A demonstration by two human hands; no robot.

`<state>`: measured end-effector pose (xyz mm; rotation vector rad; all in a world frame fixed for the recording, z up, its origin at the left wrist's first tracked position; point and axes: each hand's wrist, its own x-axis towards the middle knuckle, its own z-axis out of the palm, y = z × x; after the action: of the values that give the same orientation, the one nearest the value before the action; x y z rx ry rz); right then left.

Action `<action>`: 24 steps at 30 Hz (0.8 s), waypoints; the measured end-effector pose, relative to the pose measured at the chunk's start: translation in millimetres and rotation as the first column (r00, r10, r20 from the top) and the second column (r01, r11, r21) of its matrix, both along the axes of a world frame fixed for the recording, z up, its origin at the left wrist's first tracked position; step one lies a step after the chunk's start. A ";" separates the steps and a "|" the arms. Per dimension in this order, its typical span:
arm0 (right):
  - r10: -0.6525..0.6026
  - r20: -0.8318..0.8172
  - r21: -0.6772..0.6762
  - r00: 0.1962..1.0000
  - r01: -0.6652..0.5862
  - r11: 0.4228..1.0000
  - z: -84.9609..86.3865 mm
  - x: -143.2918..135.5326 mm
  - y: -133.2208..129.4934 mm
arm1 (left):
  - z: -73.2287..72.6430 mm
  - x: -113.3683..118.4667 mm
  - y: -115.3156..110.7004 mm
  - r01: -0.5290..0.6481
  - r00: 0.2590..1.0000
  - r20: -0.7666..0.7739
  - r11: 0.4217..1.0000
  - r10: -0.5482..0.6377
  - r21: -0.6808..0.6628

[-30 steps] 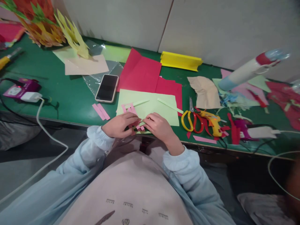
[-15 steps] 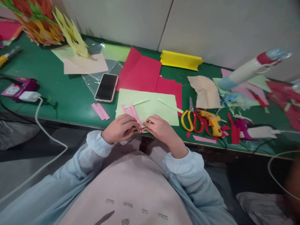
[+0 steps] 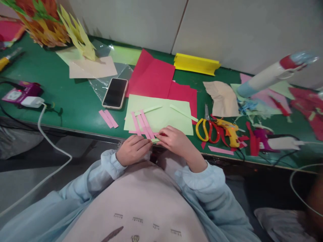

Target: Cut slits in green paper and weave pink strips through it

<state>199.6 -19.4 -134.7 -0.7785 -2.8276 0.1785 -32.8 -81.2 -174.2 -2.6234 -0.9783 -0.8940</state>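
Observation:
Pink paper strips (image 3: 144, 125) lie side by side on a light green sheet (image 3: 174, 117), near its left front part. At the table's front edge my left hand (image 3: 134, 149) is closed, its fingertips beside the lower ends of the strips. My right hand (image 3: 174, 143) is pinched at the sheet's front edge, close to my left fingertips. A small light green strip (image 3: 154, 140) shows between the two hands; which fingers grip it is hard to make out. Narrow green strips (image 3: 183, 113) rest on the sheet. Two more pink strips (image 3: 108, 119) lie to the left.
Behind the sheet are red papers (image 3: 153, 74), a phone (image 3: 115, 93) and a yellow folded piece (image 3: 196, 64). Scissors (image 3: 207, 126), a yellow glue gun (image 3: 230, 132) and a purple power socket (image 3: 264, 139) lie right. Another socket (image 3: 22, 94) with cables sits left.
My left hand has moved down and slightly back from the pink strips, uncovering their lower ends. My right hand has shifted slightly right and down.

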 end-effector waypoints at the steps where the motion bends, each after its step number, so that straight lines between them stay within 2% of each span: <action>1: 0.000 0.003 0.009 1.000 0.000 1.000 -0.2 -0.3 -0.3 | 0.4 0.7 0.3 -0.013 1.000 0.022 1.000 0.014 -0.014; 5: -0.006 -0.003 0.044 1.000 0.007 0.999 -1.4 -1.0 -1.0 | 5.8 1.1 4.5 -0.077 0.992 0.086 0.990 0.087 -0.117; 9: -0.007 -0.041 0.063 0.999 0.009 0.998 -2.0 -2.5 0.2 | 11.0 -0.4 11.6 -0.078 0.992 0.079 0.981 0.093 -0.176; 17: 0.006 -0.053 0.034 0.999 -0.004 0.999 -0.7 -3.0 5.5 | 13.4 -0.2 20.4 -0.072 0.996 0.032 0.971 0.081 -0.227; 24: 0.034 -0.046 -0.008 0.998 -0.034 0.999 1.0 1.2 7.5 | 9.9 -1.5 21.9 -0.093 0.996 -0.011 0.968 0.093 -0.234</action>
<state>200.8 -11.9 -133.8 -0.7189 -2.8004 0.2112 -34.3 -59.3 -164.3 -2.7398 -1.2669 -0.8001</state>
